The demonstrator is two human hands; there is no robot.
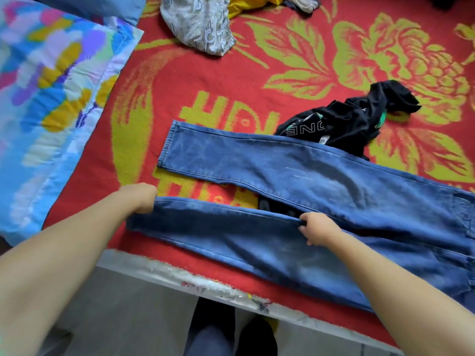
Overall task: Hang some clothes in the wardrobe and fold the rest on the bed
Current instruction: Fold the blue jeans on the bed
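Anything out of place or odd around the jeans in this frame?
Yes. A dark garment lies under the jeans, showing in the gap between the legs, so they are not flat on the blanket. A crumpled black shirt also touches the far leg. Both hands, left and right, grip the near leg.

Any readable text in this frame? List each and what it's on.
"ONE": white outline letters on the crumpled black garment, seen upside down; further letters beside it are cut off by folds.
Large yellow woven characters on the red blanket, partly covered by the jeans: not readable.
Nothing else.
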